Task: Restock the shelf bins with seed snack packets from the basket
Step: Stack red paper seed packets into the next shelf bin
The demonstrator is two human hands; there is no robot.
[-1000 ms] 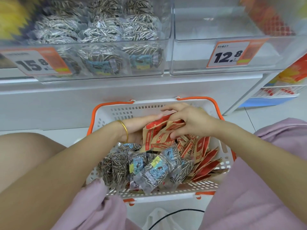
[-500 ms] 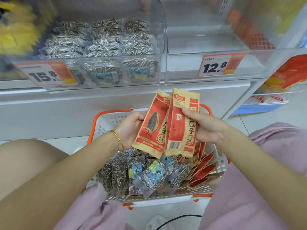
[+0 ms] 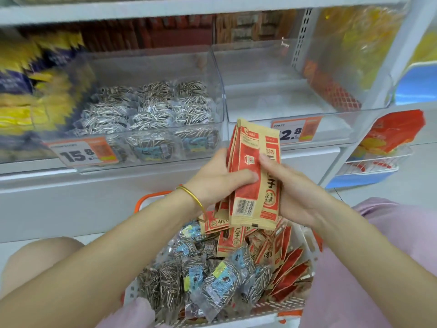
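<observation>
1. Up and left of the fingers, on the shelf: clear bin [image 3: 151, 65], part filled with striped sunflower seed packs [image 3: 146, 107], fronted by a 15.8 price tag [image 3: 80, 153].
2. Just left of the held goods: left hand [image 3: 212, 182], gold bangle [image 3: 194, 197] at the wrist. Curled round the left edge of a stack of red-and-tan seed packets [image 3: 250, 147], with the thumb [image 3: 246, 175] pressed flat across the front face.
3. Between both sets of fingers: the stack itself, upright, several packets deep, above the basket and level with the bin fronts. Lower left edges fanned out of line.
4. Handling, as a judgement:
   - Light, flat and crinkly, stiff enough to stand on edge.
   - Probably slick face to face, so apt to shear apart if pinched at one corner.
   - Best clamped mid-height across both long edges, gently.
   - Loose seeds inside, hardly fragile.
5. Just right of the stack: right hand [image 3: 295, 197], fingers wrapped behind the right edge, thumb [image 3: 268, 163] on the front near the top. Firmly closed on the stack.
6. Below the fingers: white basket [image 3: 283, 304], with clear-wrapped striped seed packs [image 3: 212, 280] to the left and more red-and-tan packets [image 3: 286, 259] to the right.
7. Up and right of the fingers: second clear bin [image 3: 295, 74] behind a 12.8 price tag [image 3: 295, 132], probably the stack's destination.
</observation>
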